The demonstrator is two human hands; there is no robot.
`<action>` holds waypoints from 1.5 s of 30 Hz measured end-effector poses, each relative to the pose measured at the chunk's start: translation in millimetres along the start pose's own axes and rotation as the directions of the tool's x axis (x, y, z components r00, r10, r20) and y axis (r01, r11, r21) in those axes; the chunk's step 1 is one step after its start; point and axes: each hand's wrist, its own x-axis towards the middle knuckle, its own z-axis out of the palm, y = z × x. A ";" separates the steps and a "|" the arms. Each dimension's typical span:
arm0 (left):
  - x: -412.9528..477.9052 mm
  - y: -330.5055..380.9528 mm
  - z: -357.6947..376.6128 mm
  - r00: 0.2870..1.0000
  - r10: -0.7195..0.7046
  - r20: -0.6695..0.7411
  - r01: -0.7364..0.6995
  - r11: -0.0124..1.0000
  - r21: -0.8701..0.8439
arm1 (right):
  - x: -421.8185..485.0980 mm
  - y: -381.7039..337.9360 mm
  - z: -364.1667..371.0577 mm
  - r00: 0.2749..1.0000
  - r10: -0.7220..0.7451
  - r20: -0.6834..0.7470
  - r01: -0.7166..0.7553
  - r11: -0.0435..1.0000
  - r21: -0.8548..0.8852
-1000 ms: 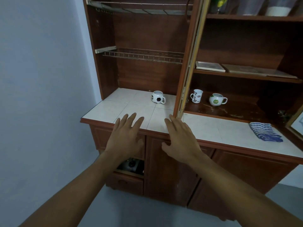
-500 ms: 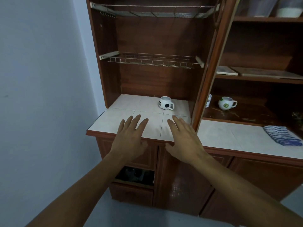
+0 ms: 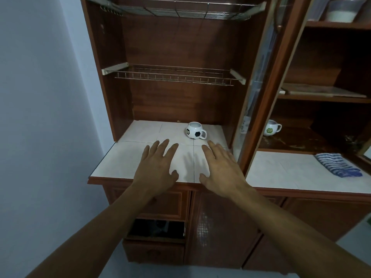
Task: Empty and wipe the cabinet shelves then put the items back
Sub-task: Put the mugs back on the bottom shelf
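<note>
Football mug (image 3: 195, 130) just beyond right hand (image 3: 221, 171) fingertips.

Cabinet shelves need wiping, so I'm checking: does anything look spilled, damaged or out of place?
Yes: pale smears mark the dark shelf by the green-logo mug, and a lower drawer slot stands open, seemingly without a front.

Cabinet (image 3: 180, 47) dark wood, slight sheen; counter (image 3: 124, 161) pale glazed tile; rack (image 3: 174, 76) thin metal wire; football mug (image 3: 194, 131) glossy ceramic.

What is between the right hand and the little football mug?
Nothing but bare white tiled counter. The head view shows only that tile between the right hand and the football mug.
</note>
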 end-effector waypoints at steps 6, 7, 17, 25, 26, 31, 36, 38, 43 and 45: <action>23.7 -8.5 15.0 1.000 0.002 0.000 -0.002 1.000 -0.018 | 29.0 8.5 10.1 1.000 0.003 0.029 -0.003 1.000 -0.008; 28.6 -10.6 17.4 1.000 0.006 0.004 -0.006 1.000 -0.017 | 33.7 9.7 12.3 0.999 0.005 0.036 -0.005 1.000 -0.010; 102.2 -47.3 40.1 0.996 0.076 0.042 -0.074 0.997 -0.037 | 105.6 11.1 33.2 0.996 0.094 -0.004 -0.094 0.996 -0.008; 151.5 -77.7 60.6 0.989 0.134 0.065 -0.129 0.988 -0.082 | 153.4 7.4 53.4 0.978 0.209 -0.007 -0.209 0.977 0.044; 156.8 -79.9 64.1 0.989 0.135 0.067 -0.128 0.987 -0.092 | 159.5 8.1 56.5 0.976 0.220 -0.013 -0.219 0.974 0.051; 188.8 -90.4 86.6 0.989 0.136 0.067 -0.127 0.984 -0.122 | 191.6 14.5 72.9 0.968 0.250 -0.006 -0.248 0.963 0.102; 220.3 -89.7 106.4 0.990 0.110 0.091 -0.097 0.987 -0.130 | 226.5 32.7 89.4 0.948 0.318 -0.014 -0.310 0.933 0.180; 233.2 -92.6 114.7 0.991 0.097 0.092 -0.085 0.988 -0.125 | 240.7 37.0 97.1 0.944 0.331 -0.011 -0.320 0.920 0.225; 261.0 -95.2 132.3 0.991 0.114 0.062 -0.102 0.980 -0.173 | 267.6 46.5 114.4 0.930 0.366 0.012 -0.357 0.897 0.261; 273.1 -96.9 141.0 0.991 0.118 0.068 -0.103 0.976 -0.191 | 277.6 52.1 121.9 0.924 0.383 0.002 -0.369 0.889 0.272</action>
